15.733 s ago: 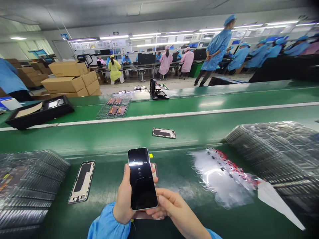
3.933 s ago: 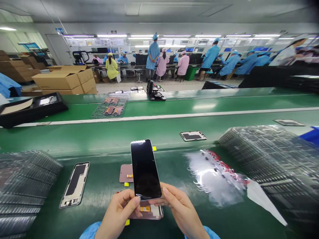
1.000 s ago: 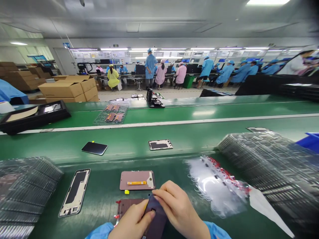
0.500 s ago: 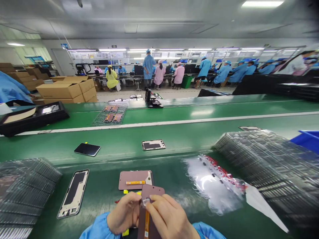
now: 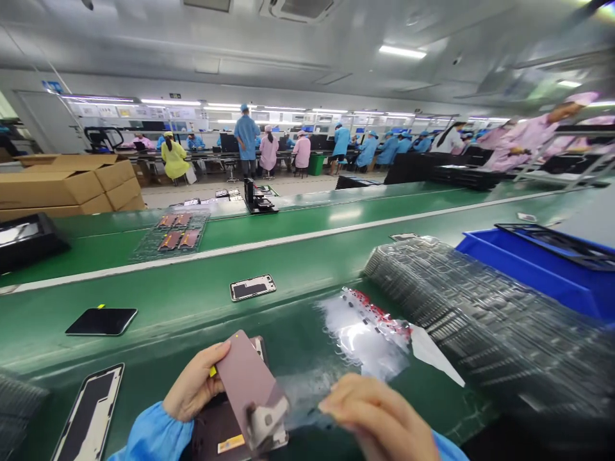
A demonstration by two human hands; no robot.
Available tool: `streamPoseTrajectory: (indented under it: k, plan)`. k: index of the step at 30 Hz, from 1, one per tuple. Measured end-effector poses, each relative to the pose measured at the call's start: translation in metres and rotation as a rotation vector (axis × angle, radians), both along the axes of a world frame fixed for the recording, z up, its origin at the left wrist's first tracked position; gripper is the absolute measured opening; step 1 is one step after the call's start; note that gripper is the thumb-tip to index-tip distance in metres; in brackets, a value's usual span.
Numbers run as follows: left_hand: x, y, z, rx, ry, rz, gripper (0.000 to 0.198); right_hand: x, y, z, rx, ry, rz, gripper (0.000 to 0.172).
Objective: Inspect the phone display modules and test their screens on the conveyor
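My left hand (image 5: 199, 381) grips a phone screen panel (image 5: 252, 378) by its left edge, the mauve-brown backing facing up. The panel is tilted, its lower right end blurred around a pale grey patch. To its right, my right hand (image 5: 379, 410) is closed in a pinch, smeared by motion; what sits between the fingertips is too small to name. Under the held panel lie more brown-backed panels, one showing an orange flex strip (image 5: 231, 443). A yellow tab (image 5: 213, 371) shows by my left fingers.
Clear film tabs with red ends (image 5: 365, 333) lie right of centre. Stacked clear trays (image 5: 461, 301) and a blue bin (image 5: 533, 269) stand at right. Phone frames (image 5: 89, 410) and a black screen (image 5: 102, 321) lie on the green bench. Co-workers sit and stand beyond.
My view has turned right. My right hand has come off the panel and moved to the right. The panel has tilted in my left hand, and its orange strip no longer shows.
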State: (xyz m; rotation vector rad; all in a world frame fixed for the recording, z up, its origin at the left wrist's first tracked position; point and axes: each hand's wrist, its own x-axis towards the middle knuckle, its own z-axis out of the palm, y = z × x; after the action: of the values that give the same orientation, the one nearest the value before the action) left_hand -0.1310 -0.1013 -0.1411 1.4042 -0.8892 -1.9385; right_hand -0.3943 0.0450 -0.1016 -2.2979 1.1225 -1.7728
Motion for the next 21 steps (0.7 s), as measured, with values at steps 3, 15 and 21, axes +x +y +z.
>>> streamPoseTrajectory:
  k: [3,15,21]
  plan:
    - [0.004,-0.008,0.001,0.001,-0.016,0.104,0.018,-0.044,-0.006,0.000,0.124,-0.136,-0.234,0.017]
    - [0.010,0.001,0.015,-0.052,0.037,0.040,0.027,-0.203,-0.096,-0.135,0.854,-0.272,-0.824,0.020]
    - [-0.007,0.002,0.027,-0.107,0.035,-0.058,0.038,-0.140,-0.093,-0.114,0.634,-0.324,-0.650,0.038]
